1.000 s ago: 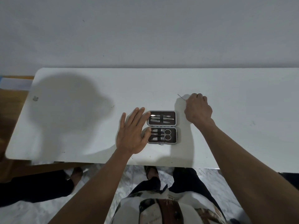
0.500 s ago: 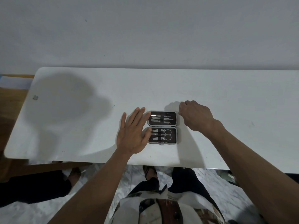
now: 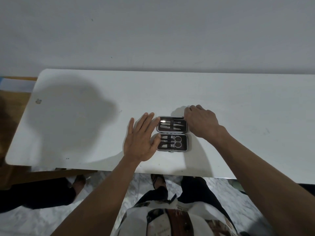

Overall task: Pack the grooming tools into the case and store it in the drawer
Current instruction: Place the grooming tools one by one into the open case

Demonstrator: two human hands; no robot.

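the case (image 3: 172,134) lies opened flat on the white table (image 3: 85,133) near its front edge, my left hand (image 3: 140,138) rests flat with straight fingers against its left side, and my right hand (image 3: 200,122) has curled fingers at the far right corner, what they pinch i cannot tell.

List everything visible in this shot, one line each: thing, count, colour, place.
case: 1, black lining with silver rim, lying open on the table near its front edge
grooming tools: several, silver, strapped in both halves of the case; exact count unclear
scissors: 1, silver, in the near half
table: 1, white, against the wall
wall: 1, grey-white, behind the table
floor: marbled grey, below the table
left hand: 1, fingers straight, at the left edge of the case
right hand: 1, fingers curled at the far right corner of the case
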